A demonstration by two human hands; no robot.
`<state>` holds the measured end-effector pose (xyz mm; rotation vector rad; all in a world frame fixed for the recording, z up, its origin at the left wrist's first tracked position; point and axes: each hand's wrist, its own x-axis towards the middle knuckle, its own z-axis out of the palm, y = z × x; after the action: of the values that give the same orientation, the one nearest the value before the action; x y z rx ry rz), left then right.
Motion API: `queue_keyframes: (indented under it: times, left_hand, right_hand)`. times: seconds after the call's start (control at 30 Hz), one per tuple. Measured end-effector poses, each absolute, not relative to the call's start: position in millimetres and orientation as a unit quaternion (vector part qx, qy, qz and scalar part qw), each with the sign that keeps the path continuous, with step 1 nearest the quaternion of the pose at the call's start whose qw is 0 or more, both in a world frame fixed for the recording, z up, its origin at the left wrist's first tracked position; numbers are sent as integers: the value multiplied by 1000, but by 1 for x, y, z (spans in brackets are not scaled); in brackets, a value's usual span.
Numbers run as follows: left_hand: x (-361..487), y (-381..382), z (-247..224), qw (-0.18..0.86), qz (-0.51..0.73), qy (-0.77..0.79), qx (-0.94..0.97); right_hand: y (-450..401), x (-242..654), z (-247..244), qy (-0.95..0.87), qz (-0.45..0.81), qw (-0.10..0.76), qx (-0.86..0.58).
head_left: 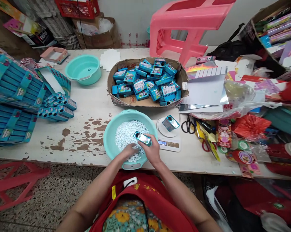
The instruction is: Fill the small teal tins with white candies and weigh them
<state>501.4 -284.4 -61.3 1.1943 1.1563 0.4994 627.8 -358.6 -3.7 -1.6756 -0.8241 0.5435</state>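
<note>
My right hand [152,150] grips a small blue tin box [142,138] with a shiny top and a dark round hole, held over the near right of a mint-green basin [109,141]. Small white pill-shaped candies [126,132] are heaped in this basin. Among them is my left hand [130,150], its fingers curled together at the candies just below the tin; its fingertips are partly hidden. To the right, another blue tin box [171,123] rests on the round plate of a white digital scale [174,147], whose display is lit.
Behind the basin lies a cut-down carton [147,102] full of blue boxes. Stacked blue packs [12,90] fill the left side. A second green basin [84,64] and a pink stool [174,19] are farther back. Scissors [188,125], a yellow cutter [213,148] and clutter lie right.
</note>
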Motion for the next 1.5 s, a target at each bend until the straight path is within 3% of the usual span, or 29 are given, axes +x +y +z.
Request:
queue_keyframes:
  times: [0.1,0.2,0.4,0.5,1.0,1.5]
  left_hand:
    - [494,-268,-39,723,165,483,466]
    - [494,-256,-12,775,203,463,380]
    - [521,-253,32,742,406,415,334]
    - [530,-253,42,715,452,415,335]
    - [540,-246,47,684,462,467,318]
    - [548,-252,52,671,434,464,382]
  right_hand:
    - [-355,634,-8,-368,251,533,-719]
    - [-355,635,-12,-396,247,512,-721]
    - [-354,618,-7,-474,251,450,-714]
    - [-353,615,3,-471,238,445,-723]
    - [-347,625,25,-474,244,404,-743]
    - [-344,623,18,-462,263,425,-732]
